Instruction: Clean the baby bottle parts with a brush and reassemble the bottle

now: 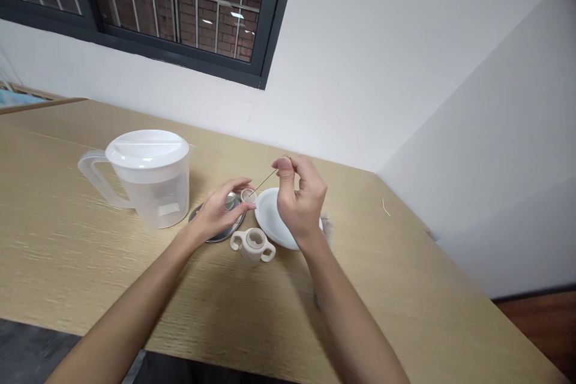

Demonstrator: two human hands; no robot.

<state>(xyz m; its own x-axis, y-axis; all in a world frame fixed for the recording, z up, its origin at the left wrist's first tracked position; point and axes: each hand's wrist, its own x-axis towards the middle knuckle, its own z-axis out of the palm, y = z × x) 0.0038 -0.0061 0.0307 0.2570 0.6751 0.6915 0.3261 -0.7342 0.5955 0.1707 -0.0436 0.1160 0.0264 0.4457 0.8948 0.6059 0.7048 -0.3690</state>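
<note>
White walls [360,60] meet behind one table [382,288]. From my remote view I count one pitcher [155,186], one round metal dish [221,234], one white plate [270,219] and one two-handled cup [251,250], the last closest to the front edge. My left hand [220,207] pinches one small clear piece [247,195] between dish and plate; my right hand [301,198] grips one thin rod [264,180] slanting down to it. Open room stretches toward the right edge, around one pale strand [386,207].
</note>
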